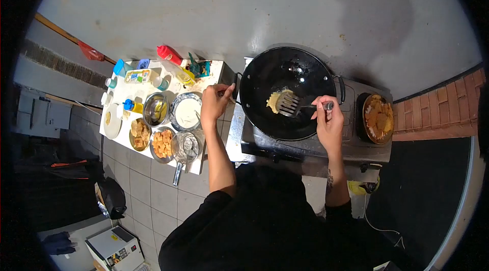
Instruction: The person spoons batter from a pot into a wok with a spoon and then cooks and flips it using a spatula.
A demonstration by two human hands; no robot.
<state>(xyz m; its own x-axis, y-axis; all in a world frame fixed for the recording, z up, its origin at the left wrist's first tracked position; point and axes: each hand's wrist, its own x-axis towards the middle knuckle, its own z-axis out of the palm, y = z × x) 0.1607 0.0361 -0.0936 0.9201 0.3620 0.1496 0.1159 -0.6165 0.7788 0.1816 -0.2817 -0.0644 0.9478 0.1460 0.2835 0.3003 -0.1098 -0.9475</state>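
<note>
A large black wok (261,122) sits on the stove. My left hand (216,102) is closed at its left side, with fingers and thumb on the loop handle (238,80). My right hand (330,120) grips a slotted spatula (289,105) by its dark handle. The spatula's slotted head lies low inside the wok, against a pale yellow piece of food (273,102). Part of that food is under the slots.
Left of the stove, a white table (114,136) bears a bowl of white liquid (187,112), a bowl of orange-brown chunks (163,144), a strainer (185,147) and several bottles. A pan of orange-brown food (378,118) stands on the stove's right (351,138). A wall rises behind.
</note>
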